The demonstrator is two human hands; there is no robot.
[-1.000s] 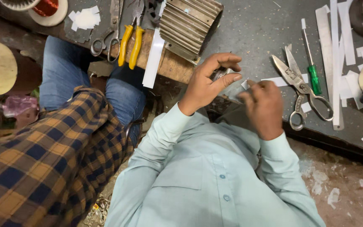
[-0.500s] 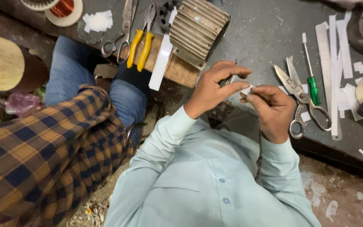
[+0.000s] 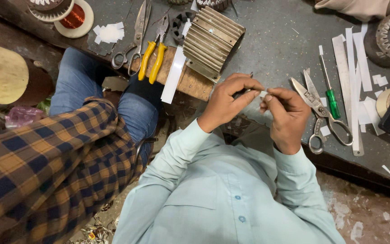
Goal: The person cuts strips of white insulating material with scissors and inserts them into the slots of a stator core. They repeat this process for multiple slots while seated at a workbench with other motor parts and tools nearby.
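Both hands have drawn closer since a second ago, left hand and right hand now pinching one small white paper strip at 12 o'clock above the desk edge.

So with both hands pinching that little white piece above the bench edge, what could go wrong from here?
1. The small white strip is held only by the fingertips of the left hand and right hand, over the table edge; a slip would likely drop it to the littered floor.
2. The open scissors lie right beside the right hand, so a sideways move might catch the blades.
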